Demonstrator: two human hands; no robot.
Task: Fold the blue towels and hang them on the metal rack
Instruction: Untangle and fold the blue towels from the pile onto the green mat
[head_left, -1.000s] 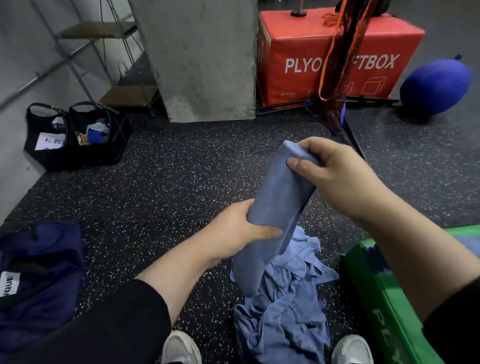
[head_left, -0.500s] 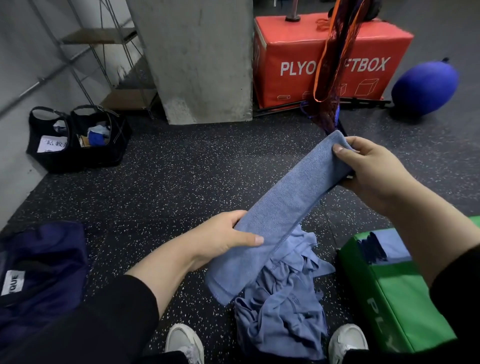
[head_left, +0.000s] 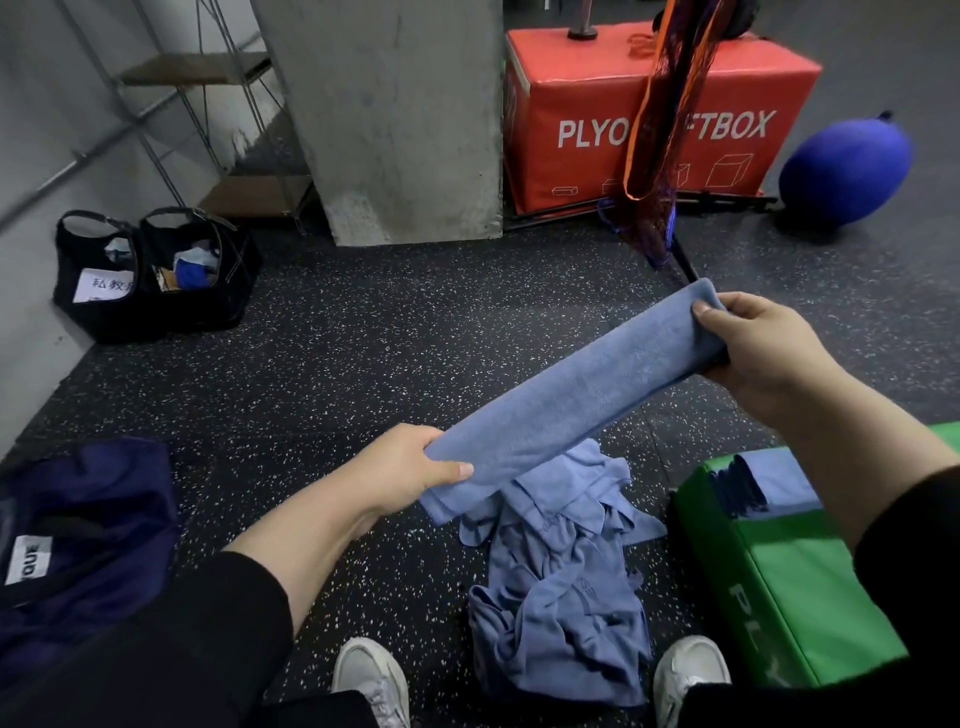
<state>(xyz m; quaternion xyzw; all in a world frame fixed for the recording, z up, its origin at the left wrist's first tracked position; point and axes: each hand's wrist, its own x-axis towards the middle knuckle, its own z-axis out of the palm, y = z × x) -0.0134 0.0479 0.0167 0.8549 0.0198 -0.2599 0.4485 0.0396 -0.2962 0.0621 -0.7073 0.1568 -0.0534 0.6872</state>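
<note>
I am watching both hands holding one folded blue towel (head_left: 576, 395) stretched in the air above the floor (head_left: 395, 338). The left hand (head_left: 400, 475) is gripping its lower end, fingers curled under and thumb on top; the right hand (head_left: 753, 345) is pinching the upper end. The cloth is reading as soft and light, sagging without tension, so I am judging the two ends as the best holds. The loose towel pile (head_left: 566, 582) is lying on the floor between the shoes.

Dim, even indoor light, soft shadows, wide-angle bending at the edges.
</note>
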